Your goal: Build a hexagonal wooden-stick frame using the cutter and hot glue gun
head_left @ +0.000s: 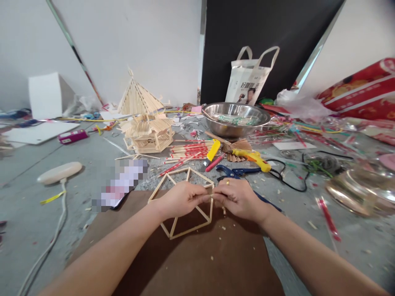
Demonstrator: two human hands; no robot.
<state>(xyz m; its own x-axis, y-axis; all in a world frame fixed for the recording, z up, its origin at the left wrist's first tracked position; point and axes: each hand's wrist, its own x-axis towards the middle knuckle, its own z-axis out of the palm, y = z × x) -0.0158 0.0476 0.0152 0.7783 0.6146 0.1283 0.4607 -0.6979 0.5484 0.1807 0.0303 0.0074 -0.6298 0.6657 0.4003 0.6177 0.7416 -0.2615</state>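
A six-sided frame of thin wooden sticks (190, 230), with spokes crossing its middle, rests on a brown board (191, 271). My left hand (183, 199) reaches over the frame, thumb and fingers pinched at its upper right corner. From the other side my right hand (239, 198), wearing a ring, is also closed at that corner. The fingertips of both hands nearly meet there and hide the joint. Just beyond my right hand lie blue-handled pliers (226, 170) and a yellow glue gun (253, 158).
Behind the frame stand a stick-built house model (148, 133) and a pointed stick roof (138, 98). Red-marked sticks (189, 151), a yellow utility knife (212, 151) and a steel bowl (236, 119) lie ahead. A phone (123, 185) is at left, near a white corded device (60, 172).
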